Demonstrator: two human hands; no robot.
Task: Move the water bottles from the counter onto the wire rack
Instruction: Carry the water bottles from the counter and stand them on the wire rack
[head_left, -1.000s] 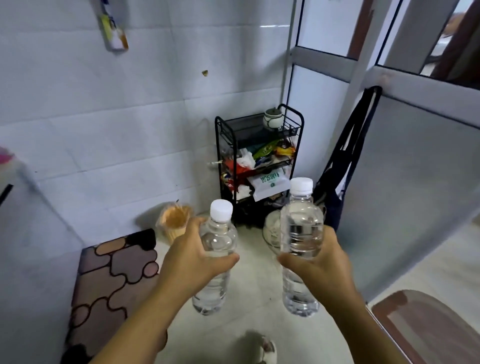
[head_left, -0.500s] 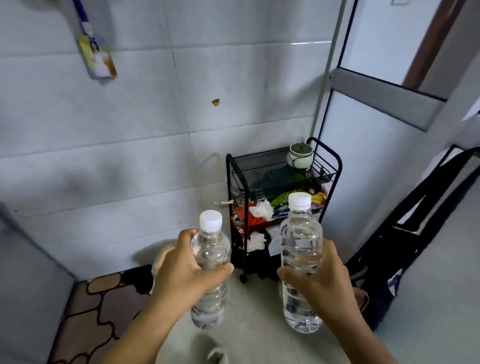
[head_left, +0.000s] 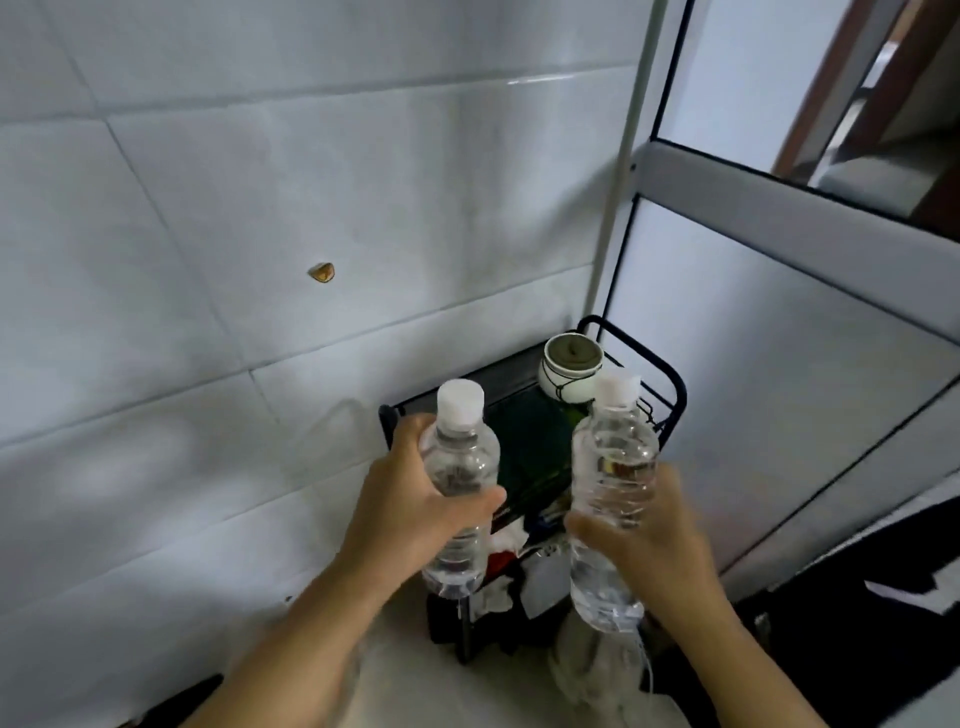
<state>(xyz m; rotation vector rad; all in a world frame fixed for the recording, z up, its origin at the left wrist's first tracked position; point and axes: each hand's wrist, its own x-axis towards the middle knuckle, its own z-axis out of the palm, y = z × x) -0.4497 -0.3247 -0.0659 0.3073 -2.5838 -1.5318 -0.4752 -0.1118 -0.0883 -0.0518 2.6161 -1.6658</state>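
Observation:
I hold two clear water bottles with white caps, both upright in front of me. My left hand (head_left: 410, 512) grips the left bottle (head_left: 460, 467) around its middle. My right hand (head_left: 649, 545) grips the right bottle (head_left: 613, 467) the same way. Right behind and below them stands the black wire rack (head_left: 670, 379), in the corner between the tiled wall and a grey panel. Both bottles hang above the near edge of its top shelf. The rack's lower shelves are mostly hidden by my hands and the bottles.
A white ceramic jar (head_left: 571, 371) with a dark lid stands at the back right of the top shelf. Crumpled paper and coloured packets (head_left: 506, 545) fill the lower shelves. A black bag (head_left: 857, 597) lies to the right, a plastic bag (head_left: 587, 660) on the floor.
I have come closer to the rack, which now looks larger and sits right behind the bottles. Both hands still carry their bottles, raised toward the top shelf.

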